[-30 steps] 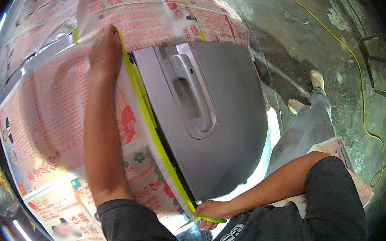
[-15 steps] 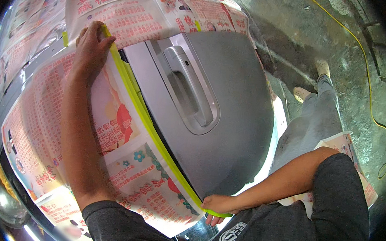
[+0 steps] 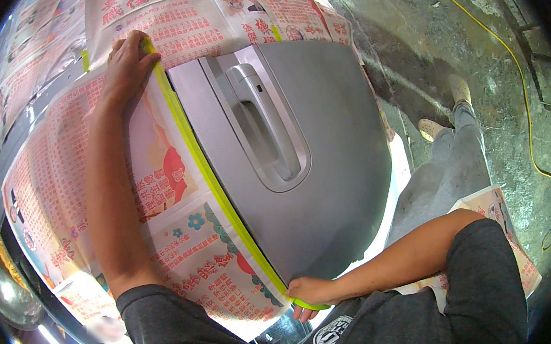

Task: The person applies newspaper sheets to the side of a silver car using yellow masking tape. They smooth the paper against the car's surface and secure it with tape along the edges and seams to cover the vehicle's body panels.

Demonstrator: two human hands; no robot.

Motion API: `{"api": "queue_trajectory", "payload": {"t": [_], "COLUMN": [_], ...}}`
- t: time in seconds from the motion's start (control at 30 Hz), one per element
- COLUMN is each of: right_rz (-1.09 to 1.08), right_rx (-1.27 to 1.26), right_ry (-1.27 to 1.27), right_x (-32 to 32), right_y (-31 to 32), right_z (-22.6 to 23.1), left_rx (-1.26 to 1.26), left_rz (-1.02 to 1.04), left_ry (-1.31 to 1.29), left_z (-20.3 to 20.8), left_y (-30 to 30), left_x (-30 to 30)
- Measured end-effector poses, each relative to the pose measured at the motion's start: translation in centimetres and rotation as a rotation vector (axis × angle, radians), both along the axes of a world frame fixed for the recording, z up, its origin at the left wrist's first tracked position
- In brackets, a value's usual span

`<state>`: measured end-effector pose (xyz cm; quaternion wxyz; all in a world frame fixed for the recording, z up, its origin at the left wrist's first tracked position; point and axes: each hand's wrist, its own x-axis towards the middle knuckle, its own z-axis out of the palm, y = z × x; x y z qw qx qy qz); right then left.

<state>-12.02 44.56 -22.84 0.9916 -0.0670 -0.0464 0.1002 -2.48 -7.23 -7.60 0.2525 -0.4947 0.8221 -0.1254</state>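
Note:
A long strip of yellow-green masking tape (image 3: pixel 195 145) runs along the edge of the printed masking paper (image 3: pixel 184 265), beside the dark seam of a grey car door panel (image 3: pixel 349 145). At its far end, my left hand (image 3: pixel 128 66) pinches the tape and the paper's edge between thumb and fingers. My right hand (image 3: pixel 310 292) grips the near end close to my body, and a short length of tape bends round under its fingers. The strip looks straight between both hands. A grey door handle (image 3: pixel 264 116) sits in the panel to its right.
More printed paper (image 3: pixel 165 14) covers the car beyond the panel, with small tape tabs on it. My legs (image 3: pixel 441 165) and light clogs (image 3: pixel 460 89) are at the right on the concrete floor (image 3: pixel 499 125). A yellow cable (image 3: pixel 522 81) runs along the floor.
The strip now lies straighter along the seam, hiding the tape tab and dark gap that showed near its upper part. Both hands keep nearly the same places and grips.

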Motion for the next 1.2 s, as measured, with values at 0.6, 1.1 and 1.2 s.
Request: {"api": "queue_trajectory", "payload": {"t": [0.6, 1.1, 1.2], "right_rz": [0.034, 0.023, 0.019], "right_rx": [-0.029, -0.025, -0.046], "right_ry": [-0.007, -0.018, -0.023], "right_x": [-0.7, -0.5, -0.6], "right_y": [-0.8, -0.6, -0.7], "right_z": [0.4, -0.2, -0.4], "left_rx": [-0.081, 0.125, 0.106], "left_rz": [-0.475, -0.19, -0.198], "left_ry": [-0.047, -0.155, -0.102], "left_z": [0.2, 1.1, 1.0], "left_y": [1.2, 4.7, 5.3], "left_x": [0.1, -1.5, -0.8]}}
